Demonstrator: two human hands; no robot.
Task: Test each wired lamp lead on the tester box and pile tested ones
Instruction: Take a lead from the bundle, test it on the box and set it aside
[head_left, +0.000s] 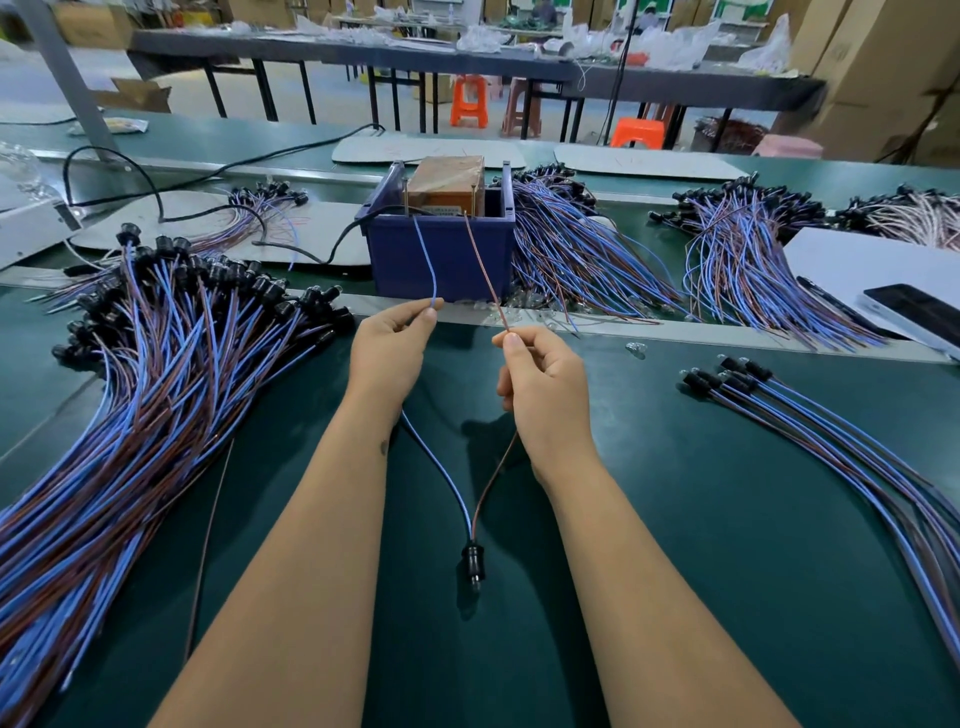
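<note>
Many wired lamp leads lie on the green table (675, 519): the biggest pile (156, 395) spreads at the left, a smaller pile (841, 441) lies at the right, and more bundles (582, 249) rest behind, beside the blue box (441, 254). This blue box stands at the far edge of the near table, straight ahead of the hands, and a brown tester unit (447, 184) sits inside it. One lamp lead is in the hands. The left hand (389, 343) pinches its blue wire (428, 260) between thumb and forefinger, and the right hand (540, 379) pinches its brown wire (485, 265) in the same way. Above the grips both wires rise to the top of the box, near the upright metal pins; whether the tips touch them I cannot tell. Below the grips the two wires hang down between the forearms and join at the black lamp socket (474, 566), which is low over the table, nearer to the person than both hands.
</note>
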